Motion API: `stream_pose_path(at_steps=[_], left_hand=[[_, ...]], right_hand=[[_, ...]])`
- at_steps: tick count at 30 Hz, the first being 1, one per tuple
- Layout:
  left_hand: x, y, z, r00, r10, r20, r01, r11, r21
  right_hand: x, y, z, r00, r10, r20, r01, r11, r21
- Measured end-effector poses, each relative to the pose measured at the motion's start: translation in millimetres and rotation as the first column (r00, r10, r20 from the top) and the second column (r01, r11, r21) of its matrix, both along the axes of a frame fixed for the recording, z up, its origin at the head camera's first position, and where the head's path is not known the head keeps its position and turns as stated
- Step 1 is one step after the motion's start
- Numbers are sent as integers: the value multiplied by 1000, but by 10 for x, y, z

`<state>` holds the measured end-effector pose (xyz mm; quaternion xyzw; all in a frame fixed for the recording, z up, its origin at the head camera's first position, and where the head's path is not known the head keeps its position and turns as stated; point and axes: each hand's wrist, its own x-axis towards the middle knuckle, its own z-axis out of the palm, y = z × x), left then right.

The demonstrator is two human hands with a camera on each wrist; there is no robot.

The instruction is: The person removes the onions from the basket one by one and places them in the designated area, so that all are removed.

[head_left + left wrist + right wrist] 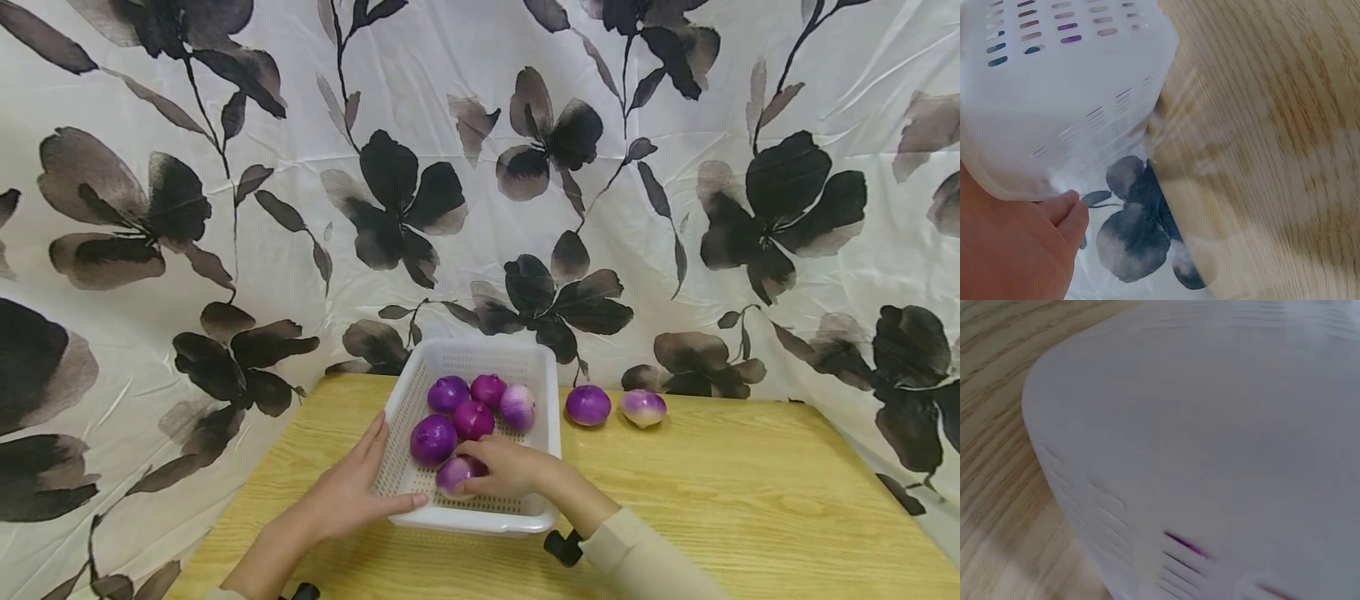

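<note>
A white perforated plastic basket (551,417) stands on the wooden table, with several purple onions (432,440) inside it. My right hand (510,467) reaches over the basket's near right side and grips one purple-and-white onion (456,475) low in the near part. Against the basket's left side rests my left hand (348,483), fingers straight along the outer wall and thumb at the near rim. The left wrist view has the left hand (1016,250) touching the basket's edge. Only the basket wall (1197,425) and some table show in the right wrist view; the right hand is hidden there.
Two more onions lie on the table right of the basket: a purple one (588,406) and a purple-and-white one (643,408). Behind the wooden table (750,492) hangs a white cloth (465,242) with dark flowers. Dark wrist-camera parts (562,547) show near the right wrist.
</note>
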<state>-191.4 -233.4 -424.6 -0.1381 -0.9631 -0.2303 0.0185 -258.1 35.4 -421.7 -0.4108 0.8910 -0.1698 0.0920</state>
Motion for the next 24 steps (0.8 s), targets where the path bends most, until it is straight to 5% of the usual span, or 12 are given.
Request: stream_pose_path(at_steps=[11,24], left_hand=[[12,-7,-23,1000,6,19,-6,1000,18],[-19,-13,-33,1000,-2,-18,2,1000,-3]], right_hand=[[6,-51,-51,996,-9,90,11,1000,-22],[-51,-73,-43,998,62,31,-56,986,-156]])
